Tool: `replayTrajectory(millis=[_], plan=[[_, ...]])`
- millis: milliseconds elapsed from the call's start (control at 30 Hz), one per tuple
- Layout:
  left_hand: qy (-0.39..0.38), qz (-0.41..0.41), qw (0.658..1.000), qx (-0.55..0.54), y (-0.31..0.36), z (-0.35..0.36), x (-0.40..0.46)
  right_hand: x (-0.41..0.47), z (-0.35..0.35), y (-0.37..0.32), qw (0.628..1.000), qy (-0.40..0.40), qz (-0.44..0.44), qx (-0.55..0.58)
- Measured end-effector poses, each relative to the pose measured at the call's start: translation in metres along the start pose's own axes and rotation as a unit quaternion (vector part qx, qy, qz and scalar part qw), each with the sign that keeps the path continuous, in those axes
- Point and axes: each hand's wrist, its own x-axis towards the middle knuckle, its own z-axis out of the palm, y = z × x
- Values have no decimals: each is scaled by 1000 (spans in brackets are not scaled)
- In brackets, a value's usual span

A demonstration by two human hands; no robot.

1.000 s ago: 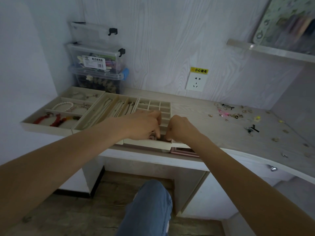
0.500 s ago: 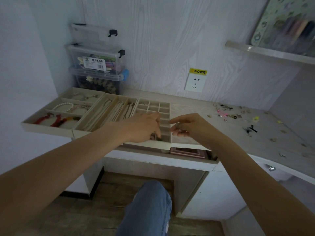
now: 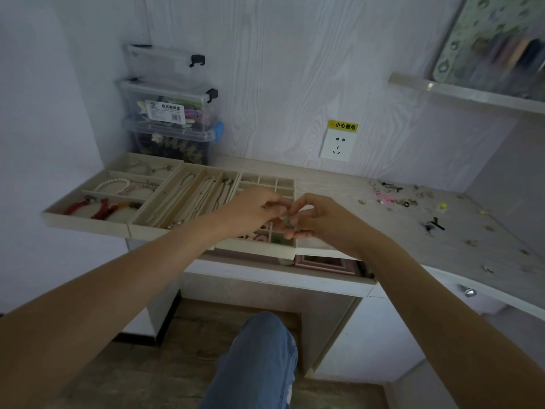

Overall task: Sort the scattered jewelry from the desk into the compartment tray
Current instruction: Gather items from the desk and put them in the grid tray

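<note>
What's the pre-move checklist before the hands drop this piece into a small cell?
1. Piece held: ok. Both the left hand and the right hand pinch a small jewelry piece between their fingertips.
2. Piece type: cannot tell, too small and blurred.
3. Hands above the small-cell tray: ok, they are over its near cells.
4. Target cell free: cannot tell; the hands hide the cells below.
5. Other trays: ok; the pearl bracelet and red bracelets lie in their own compartments.
6. Desk sorted: not ok; scattered jewelry remains on the desk.

Bare forearms, no sleeves; one knee [image 3: 259, 358] in seemingly blue denim.
</note>
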Motion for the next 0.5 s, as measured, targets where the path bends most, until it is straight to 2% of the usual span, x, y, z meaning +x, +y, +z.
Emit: replayTrajectory(millis=[167, 267, 400, 500], plan=[[100, -5, 990, -98, -5, -1, 3, 1, 3, -5, 997, 24, -19, -70], [90, -9, 989, -117, -6, -4, 0, 4, 1, -1, 991, 58, -22, -122], [60, 9, 997, -49, -12, -5, -7, 8, 1, 5, 971, 102, -34, -214], [42, 15, 999, -26, -16, -4, -12, 9, 3, 7, 967, 97, -35, -233]])
